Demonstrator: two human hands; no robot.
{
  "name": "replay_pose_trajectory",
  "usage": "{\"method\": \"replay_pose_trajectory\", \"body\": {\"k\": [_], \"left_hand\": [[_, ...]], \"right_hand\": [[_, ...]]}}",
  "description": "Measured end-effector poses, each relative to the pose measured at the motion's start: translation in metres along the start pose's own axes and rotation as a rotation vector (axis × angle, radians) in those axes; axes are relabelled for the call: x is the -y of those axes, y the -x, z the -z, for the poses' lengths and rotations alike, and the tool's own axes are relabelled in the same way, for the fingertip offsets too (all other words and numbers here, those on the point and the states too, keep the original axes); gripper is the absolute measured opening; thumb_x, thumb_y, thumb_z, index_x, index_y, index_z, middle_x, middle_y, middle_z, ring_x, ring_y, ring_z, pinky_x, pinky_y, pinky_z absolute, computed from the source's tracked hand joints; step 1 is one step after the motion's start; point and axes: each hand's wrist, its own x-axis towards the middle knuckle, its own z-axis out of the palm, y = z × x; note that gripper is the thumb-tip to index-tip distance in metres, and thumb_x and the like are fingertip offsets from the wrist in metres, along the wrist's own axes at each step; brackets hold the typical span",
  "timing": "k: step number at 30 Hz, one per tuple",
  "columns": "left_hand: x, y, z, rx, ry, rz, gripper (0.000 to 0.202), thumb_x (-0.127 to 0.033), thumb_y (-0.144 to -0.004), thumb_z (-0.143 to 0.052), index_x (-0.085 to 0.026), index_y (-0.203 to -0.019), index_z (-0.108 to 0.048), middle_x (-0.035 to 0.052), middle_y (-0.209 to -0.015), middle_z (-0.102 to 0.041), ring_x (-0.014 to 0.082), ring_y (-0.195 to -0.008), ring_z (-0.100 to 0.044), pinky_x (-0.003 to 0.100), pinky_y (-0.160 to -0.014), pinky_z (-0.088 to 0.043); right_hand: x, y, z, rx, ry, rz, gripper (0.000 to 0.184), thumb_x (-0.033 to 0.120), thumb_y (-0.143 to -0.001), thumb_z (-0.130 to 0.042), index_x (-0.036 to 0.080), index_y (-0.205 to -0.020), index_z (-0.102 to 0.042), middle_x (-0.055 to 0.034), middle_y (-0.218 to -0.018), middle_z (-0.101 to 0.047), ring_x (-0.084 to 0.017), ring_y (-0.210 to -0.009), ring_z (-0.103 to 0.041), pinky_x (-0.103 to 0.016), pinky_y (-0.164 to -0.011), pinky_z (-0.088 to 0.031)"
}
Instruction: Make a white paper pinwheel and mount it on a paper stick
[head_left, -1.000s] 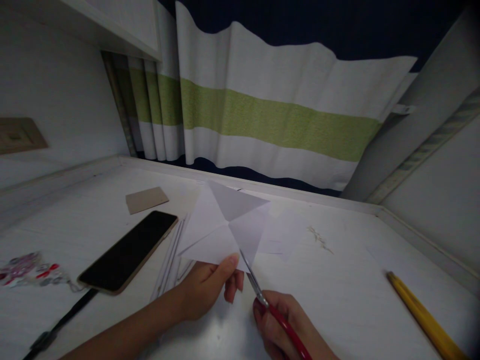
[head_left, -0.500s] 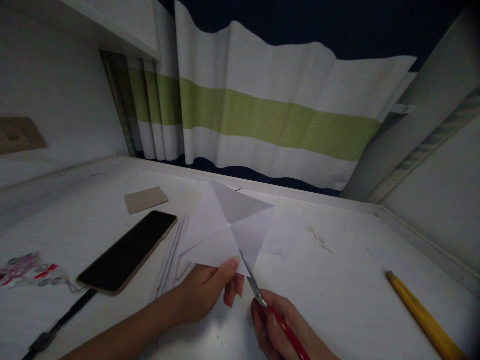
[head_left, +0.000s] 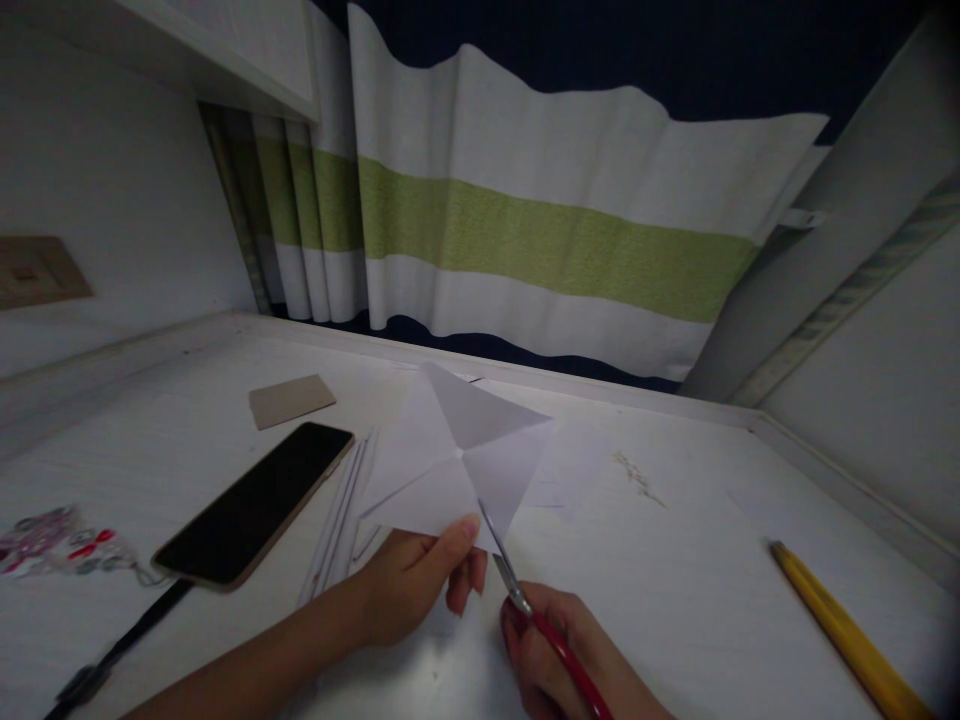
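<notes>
A square of white paper (head_left: 420,430), creased along lines that meet near its middle, is held up above the desk. My left hand (head_left: 420,575) pinches its near edge, thumb on top and fingers below. In my right hand (head_left: 562,640) are scissors with red handles (head_left: 566,660), the fingers wrapped round the grips. Their metal blades reach into the paper at its near right corner, just right of my left thumb, along a line toward the middle. How far the cut runs is hard to make out.
Left on the white desk (head_left: 690,590) lie a phone (head_left: 255,500), a beige card (head_left: 292,400), folded white paper strips (head_left: 337,520) and a beaded charm (head_left: 56,540) by a black strap (head_left: 120,650). At right are thin tan bits (head_left: 636,478) and a yellow tool (head_left: 847,630).
The scissors' handles and my right hand have shifted very slightly left. The paper's right corner has dipped a little; my left hand keeps its place.
</notes>
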Motion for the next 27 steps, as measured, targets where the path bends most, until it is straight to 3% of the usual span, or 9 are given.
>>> {"method": "replay_pose_trajectory", "body": {"k": [12, 17, 23, 27], "left_hand": [[-0.001, 0.0, 0.001, 0.006, -0.007, 0.018, 0.051, -0.049, -0.08, -0.021, -0.019, -0.049, -0.047, -0.002, -0.047, -0.047, 0.0137, -0.056, -0.05, 0.023, -0.062, -0.04], [0.001, 0.001, 0.0, 0.007, 0.006, 0.002, 0.051, -0.049, -0.08, -0.023, -0.018, -0.047, -0.046, -0.0013, -0.049, -0.048, 0.0141, -0.059, -0.051, 0.023, -0.065, -0.04], [0.005, 0.001, -0.001, 0.025, 0.013, -0.02, 0.053, -0.052, -0.079, -0.022, -0.018, -0.045, -0.044, -0.0008, -0.048, -0.047, 0.014, -0.057, -0.051, 0.023, -0.063, -0.041], [0.004, 0.001, 0.0, 0.044, -0.004, -0.046, 0.053, -0.051, -0.079, -0.021, -0.018, -0.046, -0.045, -0.0013, -0.047, -0.046, 0.0136, -0.056, -0.05, 0.023, -0.064, -0.04]], "right_hand": [[-0.005, -0.002, -0.001, -0.053, -0.062, 0.009, 0.056, 0.073, -0.054, -0.048, 0.019, -0.065, -0.036, 0.0066, -0.056, -0.031, -0.004, -0.044, -0.025, -0.019, -0.038, -0.019], [0.001, -0.002, 0.001, 0.051, -0.053, 0.037, 0.059, 0.074, -0.055, -0.046, 0.017, -0.069, -0.04, 0.0075, -0.052, -0.032, -0.004, -0.041, -0.023, -0.019, -0.036, -0.016], [-0.002, -0.001, 0.004, 0.049, -0.064, 0.04, 0.062, 0.073, -0.054, -0.046, 0.014, -0.073, -0.047, 0.003, -0.06, -0.037, -0.006, -0.048, -0.03, -0.02, -0.042, -0.024], [-0.01, 0.003, 0.003, 0.024, -0.126, 0.082, 0.064, 0.069, -0.057, -0.052, 0.016, -0.092, -0.051, -0.0018, -0.071, -0.044, -0.01, -0.056, -0.039, -0.022, -0.049, -0.033]]}}
